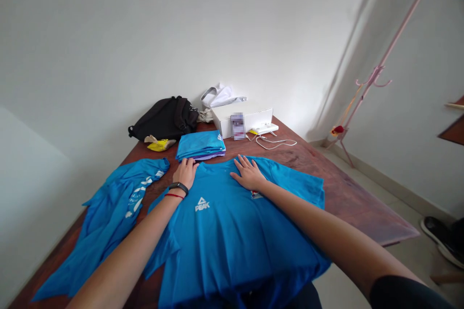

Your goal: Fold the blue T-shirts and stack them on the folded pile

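- Head view: beneath the grip, the shirt [224, 236] is spread, seemingly pressed to lie flat.
- Right hand [249, 174] is splayed beside the collar; left hand [185, 173] is curled at the shoulder, whether pinching cannot be told.
- Just beyond, a stack [200, 144] is placed, likely for room.

Blue shirt [224, 236] marked PEAK spread on wooden table [348, 203], collar at far end. Left hand [184, 173] at 1 shoulder, fingers bent; grip unclear. Right hand [248, 174] palm down, fingers spread, near shoulder 2. To the left, 1 rumpled blue garment [112, 210]. Beyond: folded stack [199, 145], black bag [161, 118], white box [253, 118]. Pink coat stand [393, 48] at right.
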The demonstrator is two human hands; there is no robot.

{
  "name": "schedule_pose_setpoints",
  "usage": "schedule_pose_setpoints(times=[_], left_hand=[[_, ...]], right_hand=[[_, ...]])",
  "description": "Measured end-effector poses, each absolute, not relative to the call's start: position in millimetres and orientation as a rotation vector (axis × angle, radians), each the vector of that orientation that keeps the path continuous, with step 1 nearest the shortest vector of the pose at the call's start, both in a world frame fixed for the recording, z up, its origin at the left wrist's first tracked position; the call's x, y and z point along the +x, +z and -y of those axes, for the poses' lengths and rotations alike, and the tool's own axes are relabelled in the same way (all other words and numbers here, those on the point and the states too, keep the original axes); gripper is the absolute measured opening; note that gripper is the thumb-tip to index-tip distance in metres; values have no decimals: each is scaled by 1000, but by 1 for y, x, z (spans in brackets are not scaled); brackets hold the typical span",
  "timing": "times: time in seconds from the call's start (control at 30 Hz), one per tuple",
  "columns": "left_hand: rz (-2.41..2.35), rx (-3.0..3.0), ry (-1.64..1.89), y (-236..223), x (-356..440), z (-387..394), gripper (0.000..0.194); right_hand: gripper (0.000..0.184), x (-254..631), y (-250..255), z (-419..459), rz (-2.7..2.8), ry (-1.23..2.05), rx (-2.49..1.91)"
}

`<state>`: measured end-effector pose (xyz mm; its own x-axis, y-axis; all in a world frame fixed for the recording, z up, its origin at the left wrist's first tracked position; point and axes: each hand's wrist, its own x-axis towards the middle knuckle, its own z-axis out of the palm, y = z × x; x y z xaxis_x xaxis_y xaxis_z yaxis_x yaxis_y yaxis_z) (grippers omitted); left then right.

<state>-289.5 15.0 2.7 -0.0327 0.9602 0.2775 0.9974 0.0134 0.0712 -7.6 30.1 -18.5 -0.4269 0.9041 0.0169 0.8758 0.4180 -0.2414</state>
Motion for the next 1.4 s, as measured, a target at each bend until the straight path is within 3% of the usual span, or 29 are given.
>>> schedule_pose_setpoints(times=[0.17,0.27,0.4,0.87,1.03,1.13,1.27,1.4], left_hand=[[1865,-2287,-327,10,-272,62,41],[1643,-2586,-254,4,-259,110,57],[1774,-2614,-162,-8,-255,139,61],[2321,-2136,-26,-18,-315,156,68],[2313,-2255,0,-12,-349,164,63],[2389,-2276,116,2,-362,160,70],[2526,-2136,275,27,-339,144,85],[2050,-2592,-40,38,-264,114,82]], right_hand=[[82,-7,-21,-30,2497,302,-1565],[81,-6,-22,-30,2483,311,-1553],[81,-5,-21,-31,2480,340,-1550],[80,-3,-20,-34,2507,421,-1524],[80,-3,-20,-34,2510,415,-1521],[80,-3,-21,-35,2511,405,-1525],[80,-4,-21,-35,2512,399,-1532],[79,-3,-21,-34,2497,388,-1517]])
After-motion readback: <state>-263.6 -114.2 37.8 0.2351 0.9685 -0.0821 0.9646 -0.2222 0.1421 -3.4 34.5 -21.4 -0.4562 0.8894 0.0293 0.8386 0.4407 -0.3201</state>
